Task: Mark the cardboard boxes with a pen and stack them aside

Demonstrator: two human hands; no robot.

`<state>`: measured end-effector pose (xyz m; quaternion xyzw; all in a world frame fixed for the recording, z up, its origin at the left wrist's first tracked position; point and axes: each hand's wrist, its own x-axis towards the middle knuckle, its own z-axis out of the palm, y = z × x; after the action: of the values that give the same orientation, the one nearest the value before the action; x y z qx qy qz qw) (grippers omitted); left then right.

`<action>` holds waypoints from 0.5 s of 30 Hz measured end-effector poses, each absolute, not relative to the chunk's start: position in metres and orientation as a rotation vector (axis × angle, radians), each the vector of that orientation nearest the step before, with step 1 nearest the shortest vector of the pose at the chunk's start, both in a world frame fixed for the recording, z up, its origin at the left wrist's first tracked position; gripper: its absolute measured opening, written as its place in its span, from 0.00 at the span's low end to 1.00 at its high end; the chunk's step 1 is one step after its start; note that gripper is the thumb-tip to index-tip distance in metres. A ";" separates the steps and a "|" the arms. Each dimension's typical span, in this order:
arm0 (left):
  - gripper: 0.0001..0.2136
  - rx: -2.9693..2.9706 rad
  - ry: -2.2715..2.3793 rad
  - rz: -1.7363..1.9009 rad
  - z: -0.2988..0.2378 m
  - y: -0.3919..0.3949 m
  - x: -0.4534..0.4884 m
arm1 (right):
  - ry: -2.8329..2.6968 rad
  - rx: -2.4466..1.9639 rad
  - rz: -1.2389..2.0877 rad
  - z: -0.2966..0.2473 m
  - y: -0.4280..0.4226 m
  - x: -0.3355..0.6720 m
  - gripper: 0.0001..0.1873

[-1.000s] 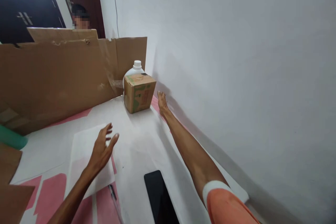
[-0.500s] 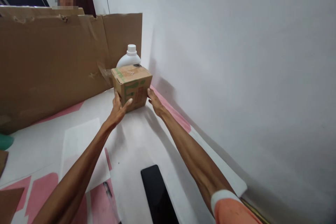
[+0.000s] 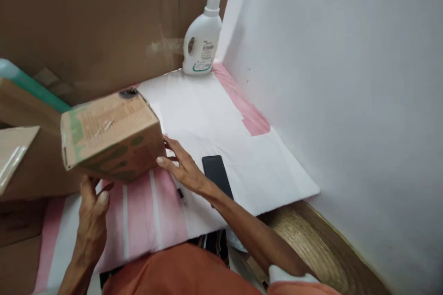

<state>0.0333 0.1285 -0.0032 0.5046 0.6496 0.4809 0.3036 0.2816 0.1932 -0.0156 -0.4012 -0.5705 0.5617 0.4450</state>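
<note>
I hold a small brown cardboard box point(image 3: 110, 136) with green print between both hands, lifted above the pink-and-white sheet point(image 3: 214, 120) and tilted. My left hand point(image 3: 92, 214) supports it from below with the thumb up against its underside. My right hand point(image 3: 182, 168) presses flat against its right side, fingers stretched out. A black phone point(image 3: 217, 175) lies on the sheet just right of my right wrist. A pen point(image 3: 180, 194) lies under that wrist.
A white detergent bottle point(image 3: 202, 39) stands in the far corner against a tall cardboard wall point(image 3: 86, 23). A white wall point(image 3: 346, 78) runs along the right. Cardboard pieces point(image 3: 17, 152) and a green item point(image 3: 31, 85) lie at left. A woven mat point(image 3: 311, 244) shows at bottom right.
Both hands took the box by its sides in the far corner, then lifted it and brought it toward me and to the left. The bottle behind it now stands uncovered.
</note>
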 end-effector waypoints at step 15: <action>0.32 1.098 1.685 1.571 -0.080 0.138 -0.005 | -2.041 -2.161 0.534 -0.081 0.129 0.265 0.20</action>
<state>-0.0047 0.1378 -0.0803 0.4118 0.6317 0.5889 0.2907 0.2648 0.1291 -0.0812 -0.7142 -0.6746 0.1766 0.0605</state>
